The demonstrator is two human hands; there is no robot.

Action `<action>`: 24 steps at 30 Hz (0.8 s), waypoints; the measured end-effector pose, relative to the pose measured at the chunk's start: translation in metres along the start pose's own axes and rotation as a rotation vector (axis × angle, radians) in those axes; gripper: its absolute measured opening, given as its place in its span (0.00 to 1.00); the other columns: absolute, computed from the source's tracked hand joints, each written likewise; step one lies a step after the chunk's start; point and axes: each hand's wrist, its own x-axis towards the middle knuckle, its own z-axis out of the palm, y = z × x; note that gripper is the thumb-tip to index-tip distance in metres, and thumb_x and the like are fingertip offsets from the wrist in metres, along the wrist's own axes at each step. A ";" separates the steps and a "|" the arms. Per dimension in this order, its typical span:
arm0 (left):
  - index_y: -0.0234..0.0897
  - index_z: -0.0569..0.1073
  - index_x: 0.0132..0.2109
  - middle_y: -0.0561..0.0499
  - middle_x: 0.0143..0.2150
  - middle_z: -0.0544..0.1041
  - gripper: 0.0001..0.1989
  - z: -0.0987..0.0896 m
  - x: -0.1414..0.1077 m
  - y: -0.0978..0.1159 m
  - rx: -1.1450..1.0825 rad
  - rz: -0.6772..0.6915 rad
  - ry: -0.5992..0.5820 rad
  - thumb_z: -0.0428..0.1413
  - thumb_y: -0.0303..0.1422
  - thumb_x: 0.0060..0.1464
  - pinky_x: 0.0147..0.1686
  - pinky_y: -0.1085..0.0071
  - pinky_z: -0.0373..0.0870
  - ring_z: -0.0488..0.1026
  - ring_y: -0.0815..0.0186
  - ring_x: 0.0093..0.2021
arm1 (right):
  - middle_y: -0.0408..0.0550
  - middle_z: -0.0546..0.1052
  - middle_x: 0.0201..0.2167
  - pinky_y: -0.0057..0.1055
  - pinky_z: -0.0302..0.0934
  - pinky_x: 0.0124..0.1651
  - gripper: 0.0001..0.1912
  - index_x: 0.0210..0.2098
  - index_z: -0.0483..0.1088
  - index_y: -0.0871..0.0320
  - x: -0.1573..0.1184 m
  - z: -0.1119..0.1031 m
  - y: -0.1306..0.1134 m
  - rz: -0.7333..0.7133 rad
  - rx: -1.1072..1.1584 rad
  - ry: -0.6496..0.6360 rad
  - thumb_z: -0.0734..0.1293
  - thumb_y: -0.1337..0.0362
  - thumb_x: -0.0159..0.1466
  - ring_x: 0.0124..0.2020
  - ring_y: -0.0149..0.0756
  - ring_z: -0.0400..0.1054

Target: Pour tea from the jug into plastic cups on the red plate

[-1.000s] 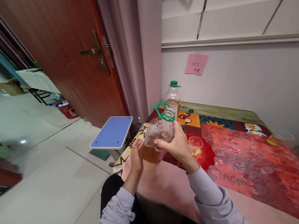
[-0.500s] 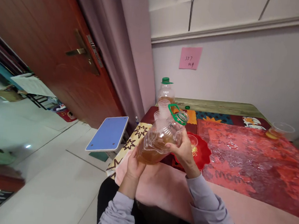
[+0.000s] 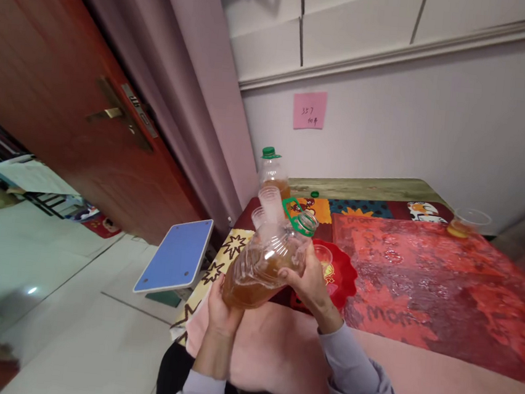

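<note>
A large clear bottle [image 3: 255, 277] of amber liquid is tilted, its uncapped mouth with a green ring and handle pointing up to the right. My left hand [image 3: 224, 308] supports its base from below. Around its shoulder, near the neck, my right hand [image 3: 305, 278] is wrapped. Just behind the bottle are stacked clear plastic cups [image 3: 271, 204]. A red scalloped tray [image 3: 347, 276] with a clear cup in it lies to the right of my right hand. Further back, a second bottle [image 3: 274, 176] stands upright with a green cap.
A clear cup [image 3: 467, 223] with some yellowish liquid stands at the table's right. A small green cap [image 3: 315, 194] lies at the back. A blue-topped stool [image 3: 176, 255] is left of the table, and a pink cloth [image 3: 276, 347] covers the front edge.
The view has shifted, so the table and wall note appear further left. Both hands still hold the bottle, which keeps much the same tilt.
</note>
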 end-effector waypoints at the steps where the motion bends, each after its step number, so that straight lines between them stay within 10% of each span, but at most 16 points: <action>1: 0.35 0.84 0.51 0.42 0.48 0.87 0.18 0.000 0.000 0.004 0.005 0.013 -0.004 0.51 0.35 0.67 0.60 0.56 0.76 0.84 0.53 0.53 | 0.60 0.77 0.62 0.55 0.67 0.66 0.46 0.64 0.64 0.52 -0.001 0.002 0.001 -0.001 0.029 0.005 0.77 0.34 0.57 0.63 0.58 0.74; 11: 0.36 0.84 0.49 0.44 0.40 0.88 0.15 -0.012 -0.010 0.049 0.190 0.158 0.087 0.58 0.33 0.59 0.48 0.58 0.82 0.86 0.54 0.41 | 0.58 0.72 0.68 0.53 0.63 0.71 0.52 0.72 0.57 0.50 -0.007 0.021 0.009 0.112 0.329 -0.082 0.76 0.35 0.58 0.69 0.55 0.68; 24: 0.35 0.82 0.36 0.49 0.34 0.86 0.07 0.034 -0.037 0.065 0.311 0.271 0.355 0.58 0.29 0.54 0.34 0.70 0.81 0.82 0.63 0.31 | 0.51 0.77 0.64 0.49 0.62 0.72 0.36 0.66 0.65 0.50 -0.014 0.036 0.011 0.248 0.419 0.056 0.70 0.40 0.66 0.69 0.51 0.68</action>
